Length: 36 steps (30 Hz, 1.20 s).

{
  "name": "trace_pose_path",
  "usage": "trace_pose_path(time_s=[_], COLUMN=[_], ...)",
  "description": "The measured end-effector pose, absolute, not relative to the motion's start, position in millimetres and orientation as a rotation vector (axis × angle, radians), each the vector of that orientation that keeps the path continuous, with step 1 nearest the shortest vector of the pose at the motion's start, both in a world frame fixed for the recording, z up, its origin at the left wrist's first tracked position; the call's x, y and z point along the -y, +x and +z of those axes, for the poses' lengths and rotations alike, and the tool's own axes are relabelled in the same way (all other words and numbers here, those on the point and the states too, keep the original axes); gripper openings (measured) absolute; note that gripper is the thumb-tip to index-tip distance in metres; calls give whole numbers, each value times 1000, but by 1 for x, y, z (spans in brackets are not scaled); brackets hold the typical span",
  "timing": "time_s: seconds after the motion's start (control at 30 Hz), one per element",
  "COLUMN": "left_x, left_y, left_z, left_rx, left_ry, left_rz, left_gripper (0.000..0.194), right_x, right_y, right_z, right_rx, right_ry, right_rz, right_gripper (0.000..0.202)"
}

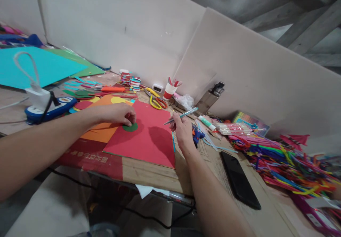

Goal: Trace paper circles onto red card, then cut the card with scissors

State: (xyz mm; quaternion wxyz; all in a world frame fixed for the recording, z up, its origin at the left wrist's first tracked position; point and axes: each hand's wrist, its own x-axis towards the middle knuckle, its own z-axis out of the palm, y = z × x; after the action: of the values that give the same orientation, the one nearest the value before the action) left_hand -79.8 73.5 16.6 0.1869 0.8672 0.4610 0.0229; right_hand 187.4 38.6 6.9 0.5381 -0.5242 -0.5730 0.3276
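Note:
A sheet of red paper (149,137) lies in front of me on the table. Near its left edge, a small green paper circle (130,127) is under the fingertips of my left hand (121,114), whose fingers are curled and closed at it. My right hand (181,128) hovers over the right side of the red sheet. It grips a light-coloured pen (189,112), tilted with its tip pointing left. Orange paper (96,133) sticks out from beneath the red sheet on the left.
Yellow-handled scissors (153,100), a paper cup of sticks (169,90) and a glue stick (206,122) stand or lie behind. To the right are a blue glue gun (197,134), a black phone (239,179) and piled pipe cleaners (279,162). A blue power strip (50,109) sits left.

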Motion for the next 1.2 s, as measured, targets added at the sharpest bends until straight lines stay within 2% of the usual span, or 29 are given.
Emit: trace_pose_path(time_s=[0.43, 0.67, 0.8, 1.03, 1.2], left_x=[-76, -77, -77, -77, -78], left_y=[-84, -84, -84, -85, -90], left_z=[15, 12, 11, 14, 16], left_rx=[-1282, -1276, -1267, -1234, -1186], left_ry=[2392, 2359, 2347, 2359, 2359], left_rz=[42, 58, 54, 28, 12], left_gripper=[35, 35, 35, 35, 39], right_x=[-38, -37, -39, -41, -41], right_y=[187, 190, 192, 190, 190], right_z=[8, 11, 12, 10, 9], right_rx=[1353, 1201, 1212, 1260, 1273], right_ry=[-1229, -1204, -1201, -1232, -1213], right_rz=[797, 691, 610, 665, 694], right_gripper=[42, 41, 34, 22, 22])
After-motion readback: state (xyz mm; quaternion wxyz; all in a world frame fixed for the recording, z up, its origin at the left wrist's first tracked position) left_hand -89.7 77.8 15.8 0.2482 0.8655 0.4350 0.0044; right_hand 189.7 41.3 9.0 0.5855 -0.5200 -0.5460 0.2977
